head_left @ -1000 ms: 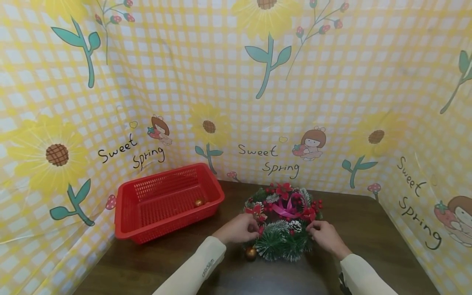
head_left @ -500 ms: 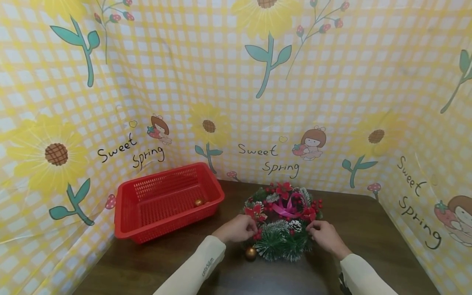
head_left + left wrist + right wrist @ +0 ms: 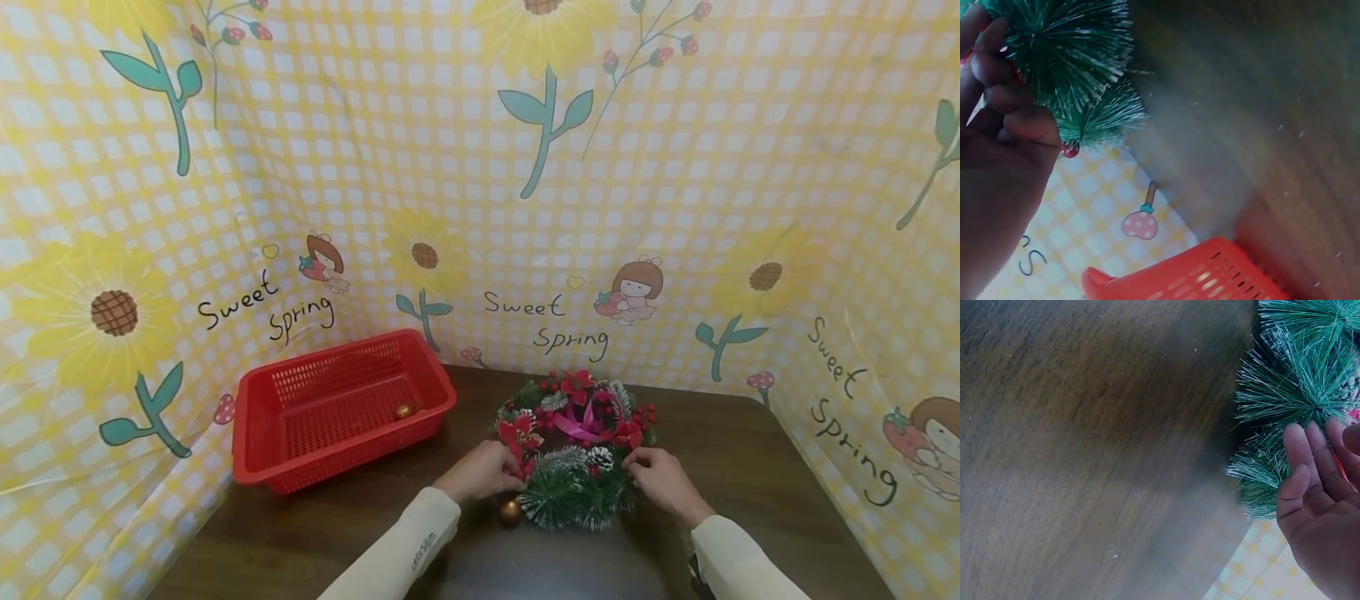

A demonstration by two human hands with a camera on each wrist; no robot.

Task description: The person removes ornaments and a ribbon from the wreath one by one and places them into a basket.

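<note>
A green wreath (image 3: 555, 500) lies on the table, dressed with red poinsettias (image 3: 576, 385), red berries, frosted sprigs, a white-tipped pinecone (image 3: 601, 457) and a pink ribbon (image 3: 585, 427). My left hand (image 3: 483, 471) is at its left front side, fingertips curled and pinching at the red berries (image 3: 527, 467) among the needles. On the opposite side, my right hand (image 3: 663, 479) grips the wreath's edge below a red flower, between thumb and fingers. In the right wrist view, its other fingers (image 3: 1300, 450) lie bent against the green needles. A gold ball (image 3: 510, 512) sits by the wreath's front left.
A red perforated basket (image 3: 262, 479) stands to the left on the brown wooden table (image 3: 750, 467), with a gold ball (image 3: 405, 411) inside. A yellow checked cloth (image 3: 450, 167) with sunflowers walls the table at the back and sides.
My left hand has shifted slightly down and toward me along the wreath's left side, showing more of the left poinsettia. My right hand stays in place.
</note>
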